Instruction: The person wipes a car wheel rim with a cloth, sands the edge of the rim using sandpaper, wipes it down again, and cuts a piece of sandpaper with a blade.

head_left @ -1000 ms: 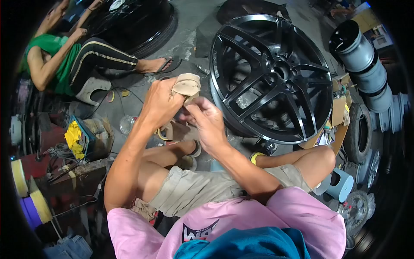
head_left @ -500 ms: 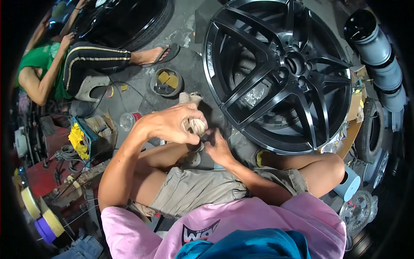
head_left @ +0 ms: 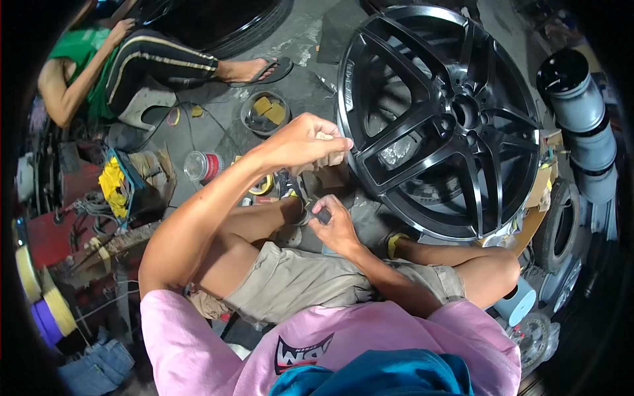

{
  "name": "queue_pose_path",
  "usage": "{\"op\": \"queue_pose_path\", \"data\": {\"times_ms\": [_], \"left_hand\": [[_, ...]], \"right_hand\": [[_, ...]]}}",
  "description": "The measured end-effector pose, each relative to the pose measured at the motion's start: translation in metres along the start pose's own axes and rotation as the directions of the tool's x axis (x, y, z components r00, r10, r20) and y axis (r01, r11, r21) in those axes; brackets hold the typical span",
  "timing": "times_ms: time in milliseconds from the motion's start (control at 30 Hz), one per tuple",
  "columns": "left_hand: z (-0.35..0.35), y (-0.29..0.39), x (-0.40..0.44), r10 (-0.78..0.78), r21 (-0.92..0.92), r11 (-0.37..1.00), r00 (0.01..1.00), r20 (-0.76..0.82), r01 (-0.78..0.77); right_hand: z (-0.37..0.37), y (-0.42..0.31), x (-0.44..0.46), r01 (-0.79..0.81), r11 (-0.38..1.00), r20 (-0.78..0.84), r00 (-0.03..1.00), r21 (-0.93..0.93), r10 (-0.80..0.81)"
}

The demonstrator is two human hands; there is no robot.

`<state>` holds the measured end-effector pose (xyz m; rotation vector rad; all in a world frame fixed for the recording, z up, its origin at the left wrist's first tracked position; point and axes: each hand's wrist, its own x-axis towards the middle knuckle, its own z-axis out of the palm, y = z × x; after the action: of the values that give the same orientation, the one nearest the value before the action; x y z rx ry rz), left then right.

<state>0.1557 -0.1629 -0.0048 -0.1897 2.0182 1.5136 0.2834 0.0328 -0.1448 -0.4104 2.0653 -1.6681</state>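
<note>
A black alloy wheel [head_left: 452, 152] with split spokes stands tilted in front of me. My left hand [head_left: 307, 142] is closed around a crumpled beige cloth [head_left: 334, 158] at the wheel's left rim. Its thumb reaches the rim edge, though contact is hard to confirm. Lower down, near my shin, my right hand [head_left: 337, 228] pinches a small dark grey piece [head_left: 321, 215], possibly sandpaper. The fingers cover part of it.
A round tub [head_left: 265, 113] with yellow and dark blocks sits beyond my left hand. A clear jar [head_left: 196, 165] stands to the left. Another person [head_left: 79, 72] sits at far left. Stacked grey cylinders [head_left: 588, 132] and a tyre [head_left: 561, 224] line the right.
My left hand has carried the cloth away from my right hand and up to the wheel's rim. The dark piece in my right hand now shows. The whole view has shifted slightly.
</note>
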Motion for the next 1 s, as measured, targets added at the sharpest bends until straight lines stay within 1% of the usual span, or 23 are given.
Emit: {"op": "queue_pose_path", "data": {"times_ms": [33, 100, 133, 167, 200, 233, 267, 300, 367, 433, 500, 567, 633, 667, 767, 867, 1000], "left_hand": [[-0.002, 0.001, 0.001, 0.013, -0.01, 1.0, 1.0, -0.015, -0.013], [-0.004, 0.005, 0.002, -0.009, 0.001, 1.0, 1.0, 0.001, 0.009], [-0.004, 0.004, 0.003, 0.063, -0.019, 0.998, 0.998, -0.003, -0.063], [-0.007, 0.004, 0.005, 0.077, -0.027, 0.997, 0.997, -0.013, -0.077], [-0.009, 0.007, 0.005, 0.073, 0.015, 0.997, 0.997, -0.032, -0.073], [-0.01, 0.011, 0.005, 0.069, 0.056, 0.996, 0.996, -0.05, -0.066], [-0.012, 0.014, 0.005, 0.02, 0.009, 1.0, 0.999, -0.048, -0.019], [-0.015, 0.011, 0.009, 0.028, 0.002, 1.0, 0.998, -0.053, -0.028], [-0.02, 0.002, 0.021, 0.081, 0.068, 0.995, 0.994, -0.07, -0.077], [-0.022, 0.006, 0.023, 0.088, 0.057, 0.995, 0.992, -0.087, -0.083], [-0.024, 0.012, 0.024, 0.056, 0.164, 0.986, 0.985, -0.163, -0.029], [-0.024, 0.014, 0.023, 0.076, 0.181, 0.982, 0.982, -0.173, -0.044], [-0.023, 0.018, 0.02, 0.01, 0.246, 0.969, 0.992, -0.125, 0.021], [-0.022, 0.018, 0.017, 0.025, 0.198, 0.98, 0.996, -0.086, -0.007], [-0.018, 0.01, 0.021, 0.052, 0.221, 0.975, 0.996, -0.076, -0.034], [-0.015, 0.023, 0.009, 0.019, 0.235, 0.972, 0.997, -0.076, -0.001], [-0.009, 0.014, 0.019, -0.007, 0.198, 0.98, 0.999, -0.045, 0.015]], "right_hand": [[-0.001, -0.003, -0.002, 0.011, 1.0, 0.012, 1.0, -0.015, -0.011], [-0.006, -0.014, -0.006, 0.01, 1.0, 0.018, 1.0, -0.002, -0.01], [-0.009, -0.022, -0.007, 0.02, 1.0, 0.027, 0.999, -0.018, -0.02], [-0.014, -0.032, -0.009, 0.037, 0.997, 0.06, 0.998, -0.075, -0.033], [-0.019, -0.042, -0.01, 0.054, 0.99, 0.093, 0.995, -0.131, -0.042], [-0.021, -0.05, -0.012, 0.061, 0.988, 0.098, 0.994, -0.143, -0.047], [-0.024, -0.057, -0.013, 0.092, 0.984, 0.106, 0.991, -0.15, -0.076], [-0.027, -0.066, -0.014, 0.121, 0.98, 0.113, 0.988, -0.155, -0.104], [-0.036, -0.086, -0.016, 0.155, 0.974, 0.112, 0.984, -0.165, -0.137], [-0.048, -0.104, -0.016, 0.186, 0.968, 0.107, 0.98, -0.17, -0.17], [-0.063, -0.118, -0.016, 0.259, 0.948, 0.093, 0.965, -0.187, -0.245], [-0.076, -0.132, -0.014, 0.266, 0.941, 0.087, 0.963, -0.209, -0.253], [-0.084, -0.136, -0.014, 0.277, 0.933, 0.111, 0.96, -0.229, -0.257], [-0.086, -0.134, -0.016, 0.283, 0.93, 0.131, 0.957, -0.236, -0.258], [-0.082, -0.122, -0.022, 0.293, 0.932, 0.159, 0.952, -0.215, -0.262], [-0.074, -0.114, -0.029, 0.302, 0.93, 0.199, 0.944, -0.211, -0.262], [-0.069, -0.11, -0.03, 0.292, 0.931, 0.234, 0.942, -0.218, -0.241]]}}
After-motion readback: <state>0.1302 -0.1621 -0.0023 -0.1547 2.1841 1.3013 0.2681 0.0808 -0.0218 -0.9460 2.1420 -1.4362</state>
